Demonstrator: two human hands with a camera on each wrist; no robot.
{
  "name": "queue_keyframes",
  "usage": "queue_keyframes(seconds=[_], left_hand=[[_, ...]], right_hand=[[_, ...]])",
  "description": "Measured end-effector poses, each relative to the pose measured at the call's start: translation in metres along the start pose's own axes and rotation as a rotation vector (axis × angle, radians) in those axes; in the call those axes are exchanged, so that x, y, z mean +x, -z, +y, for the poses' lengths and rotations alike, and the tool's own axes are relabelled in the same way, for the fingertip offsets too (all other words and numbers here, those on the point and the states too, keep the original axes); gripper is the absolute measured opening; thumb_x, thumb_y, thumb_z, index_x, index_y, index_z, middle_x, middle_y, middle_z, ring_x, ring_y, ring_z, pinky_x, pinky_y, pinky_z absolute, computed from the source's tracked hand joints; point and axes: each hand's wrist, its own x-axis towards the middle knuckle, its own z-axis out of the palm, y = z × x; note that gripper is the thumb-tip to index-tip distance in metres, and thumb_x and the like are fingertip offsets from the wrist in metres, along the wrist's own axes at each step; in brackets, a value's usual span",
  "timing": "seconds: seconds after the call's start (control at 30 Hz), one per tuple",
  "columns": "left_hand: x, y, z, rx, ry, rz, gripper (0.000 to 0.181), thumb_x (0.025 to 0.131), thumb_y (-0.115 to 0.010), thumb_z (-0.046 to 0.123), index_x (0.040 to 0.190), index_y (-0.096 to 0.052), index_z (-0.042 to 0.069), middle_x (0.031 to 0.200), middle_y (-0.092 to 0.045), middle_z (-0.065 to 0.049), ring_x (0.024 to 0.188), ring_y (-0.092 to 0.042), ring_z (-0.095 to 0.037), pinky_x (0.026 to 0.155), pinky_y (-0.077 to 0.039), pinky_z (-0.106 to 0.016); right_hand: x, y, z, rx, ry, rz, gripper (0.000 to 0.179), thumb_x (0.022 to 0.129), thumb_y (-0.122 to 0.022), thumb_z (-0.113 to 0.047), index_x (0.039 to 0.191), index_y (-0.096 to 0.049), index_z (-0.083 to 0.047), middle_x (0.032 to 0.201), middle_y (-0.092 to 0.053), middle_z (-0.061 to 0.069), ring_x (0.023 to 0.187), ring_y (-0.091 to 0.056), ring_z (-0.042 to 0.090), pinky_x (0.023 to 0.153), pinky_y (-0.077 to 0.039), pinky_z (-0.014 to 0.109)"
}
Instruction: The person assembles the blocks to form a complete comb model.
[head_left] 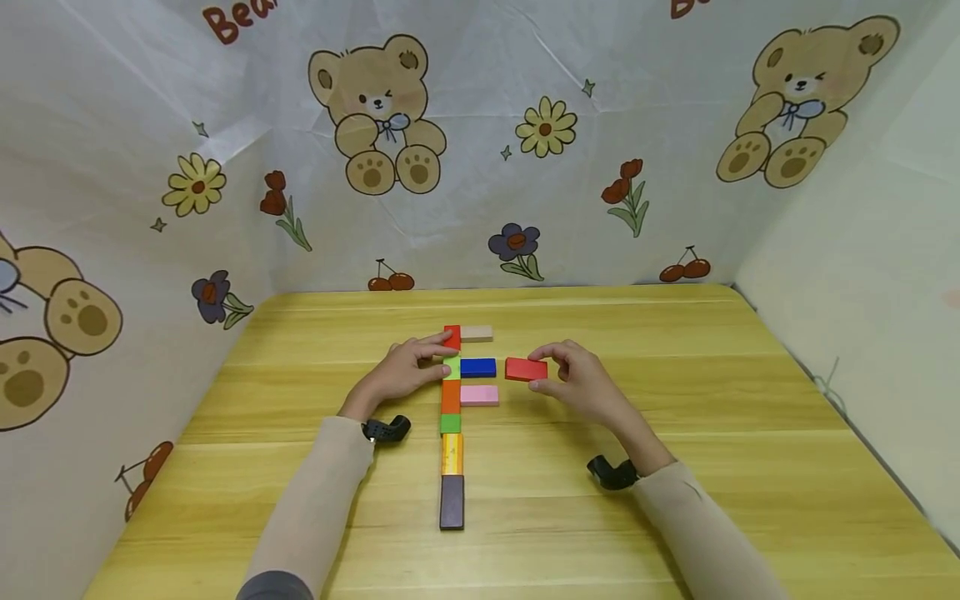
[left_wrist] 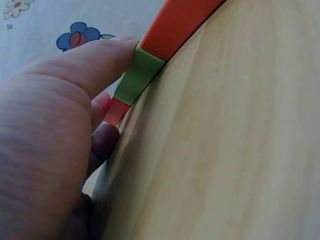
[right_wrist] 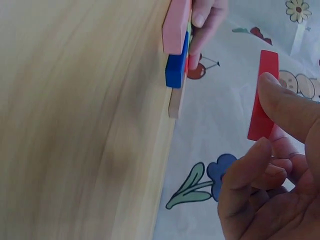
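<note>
My right hand point(head_left: 583, 385) pinches a red block point(head_left: 527, 369) between thumb and fingers. In the right wrist view that red block point(right_wrist: 262, 112) is held up off the table. It is just right of a blue block point(head_left: 477, 367) in the head view. My left hand point(head_left: 403, 371) lies along the far end of a column of blocks. Its thumb touches a light green block point(left_wrist: 137, 75), and its fingers reach over another red block point(head_left: 452, 335). Below them, the column continues with an orange block point(head_left: 451, 397) and a green block point(head_left: 450, 423).
Nearer me, a yellow-orange block point(head_left: 452, 454) and a dark block point(head_left: 452, 502) extend the column. A beige block point(head_left: 477, 333) and a pink block point(head_left: 479, 396) branch right, either side of the blue one. Behind the wooden table point(head_left: 675, 533) hangs a bear-print cloth point(head_left: 465, 167).
</note>
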Motion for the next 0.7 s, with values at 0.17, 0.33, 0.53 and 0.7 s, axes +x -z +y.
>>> queue_keyframes(seconds=[0.17, 0.33, 0.53, 0.7], left_hand=[[0.0, 0.0, -0.001, -0.006, 0.008, 0.003, 0.039, 0.096, -0.065, 0.048, 0.134, -0.065, 0.038, 0.161, -0.036, 0.017, 0.145, -0.037, -0.023, 0.113, -0.015, -0.051], [0.001, 0.0, -0.001, -0.001, 0.004, 0.006, 0.039, 0.096, -0.065, 0.047, 0.134, -0.065, 0.038, 0.161, -0.036, 0.017, 0.146, -0.037, -0.023, 0.113, -0.016, -0.052], [0.0, 0.0, 0.001, -0.001, 0.009, 0.005, 0.039, 0.096, -0.064, 0.048, 0.134, -0.064, 0.039, 0.161, -0.036, 0.017, 0.148, -0.034, -0.024, 0.115, -0.014, -0.052], [0.0, 0.0, 0.002, 0.008, 0.006, 0.0, 0.04, 0.097, -0.064, 0.046, 0.135, -0.064, 0.036, 0.161, -0.036, 0.016, 0.15, -0.032, -0.024, 0.117, -0.011, -0.054]], right_hand=[[0.0, -0.015, -0.008, 0.003, -0.013, -0.049, 0.032, 0.086, -0.081, -0.019, 0.116, -0.07, -0.015, 0.093, -0.052, 0.017, 0.074, -0.04, 0.019, 0.066, -0.033, 0.03], [-0.001, -0.028, -0.013, -0.004, -0.026, -0.111, 0.031, 0.085, -0.082, -0.021, 0.113, -0.071, -0.017, 0.096, -0.056, 0.013, 0.075, -0.042, 0.019, 0.068, -0.035, 0.029], [-0.004, -0.043, -0.019, 0.031, -0.078, -0.184, 0.031, 0.082, -0.084, -0.019, 0.109, -0.071, -0.018, 0.101, -0.061, 0.004, 0.086, -0.047, 0.02, 0.073, -0.038, 0.031], [-0.006, -0.055, -0.023, 0.011, -0.13, -0.203, 0.029, 0.08, -0.086, -0.019, 0.106, -0.072, -0.02, 0.097, -0.06, 0.001, 0.091, -0.048, 0.02, 0.078, -0.04, 0.035]])
